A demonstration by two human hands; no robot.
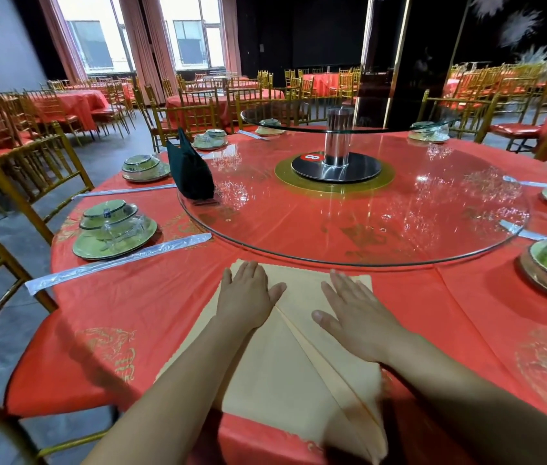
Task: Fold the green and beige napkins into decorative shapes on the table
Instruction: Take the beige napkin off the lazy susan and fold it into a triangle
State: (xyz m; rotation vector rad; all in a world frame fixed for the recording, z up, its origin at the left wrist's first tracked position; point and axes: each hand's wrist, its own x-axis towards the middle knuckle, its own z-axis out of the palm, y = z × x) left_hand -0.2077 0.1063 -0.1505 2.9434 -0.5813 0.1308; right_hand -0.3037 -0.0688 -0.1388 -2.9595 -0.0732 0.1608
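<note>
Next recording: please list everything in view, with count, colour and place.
beige napkin: one, beige, partly folded, flat at the table's near edge
green napkin: one, dark green, standing on the turntable's left rim
table: one, red cloth with gold print, centre
turntable: one, clear glass, middle of the table, with a smaller glass tier on a metal post
place settings: seven visible, green plates and bowls, round the table's edge
wrapped strips: several, silvery, beside the settings
chairs: many, gold, round this table and the far ones
left hand: one, flat on the beige napkin
right hand: one, flat on the beige napkin
</note>
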